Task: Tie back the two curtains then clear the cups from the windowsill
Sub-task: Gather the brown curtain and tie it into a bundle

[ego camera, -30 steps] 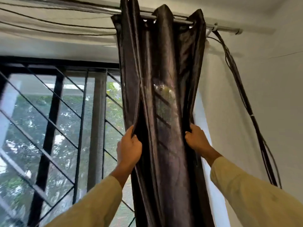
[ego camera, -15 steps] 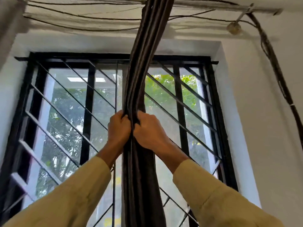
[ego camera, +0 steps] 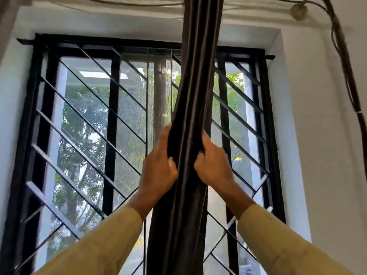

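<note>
A dark brown satin curtain [ego camera: 195, 80] hangs gathered into a narrow bunch down the middle of the view, in front of the window. My left hand [ego camera: 158, 167] clasps its left side at chest height, thumb in front and fingers behind the cloth. On the other side my right hand [ego camera: 213, 165] pinches the folds. The two hands face each other with the bunched cloth between them. A strip of a second curtain [ego camera: 8, 20] shows at the top left corner. The windowsill and the cups are out of view.
Behind the curtain is a window with a black metal grille [ego camera: 111, 124] of slanted bars and a mesh screen. White walls frame it. A bundle of dark cables [ego camera: 345, 72] runs down the right wall from a bracket [ego camera: 298, 11] near the top.
The curtain went from spread wide at the right end of the rod to a tight bunch at the window's middle. My hands have closed in on it and now loosened slightly.
</note>
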